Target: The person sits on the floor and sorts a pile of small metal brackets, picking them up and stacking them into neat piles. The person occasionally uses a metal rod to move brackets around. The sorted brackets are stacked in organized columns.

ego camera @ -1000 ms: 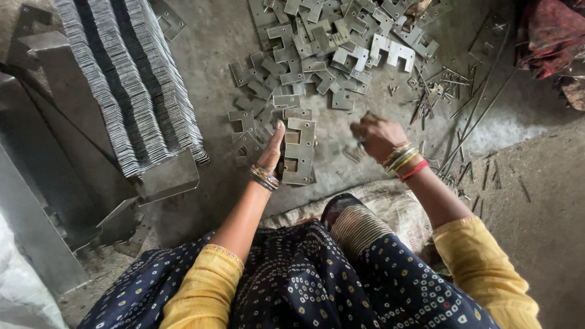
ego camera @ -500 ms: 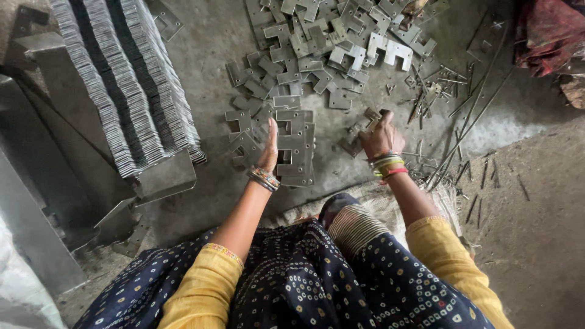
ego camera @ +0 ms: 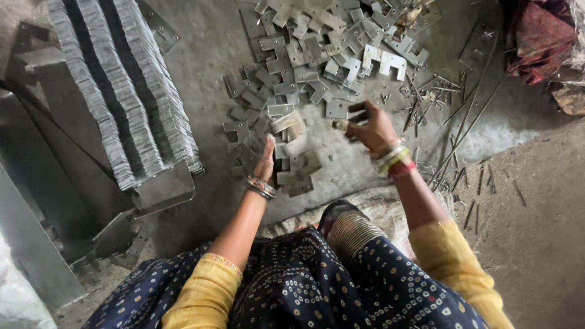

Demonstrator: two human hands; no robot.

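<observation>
Metal plates sit stacked on the floor, left hand flat against their side. The right hand closes its grip on one plate; sharp edges could cut, and a nudge could topple the stack.

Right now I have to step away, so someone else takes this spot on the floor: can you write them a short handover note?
Left hand: open, edge pressed against the small stack of notched metal plates on the floor.
Right hand: raised, gripping a few plates.
Loose plates lie scattered beyond the stack; thin metal rods to the right; long finished rows of stacked plates on the left.
Done: long rows built, small stack begun.
Left: most of the scattered pile seems unsorted.
</observation>
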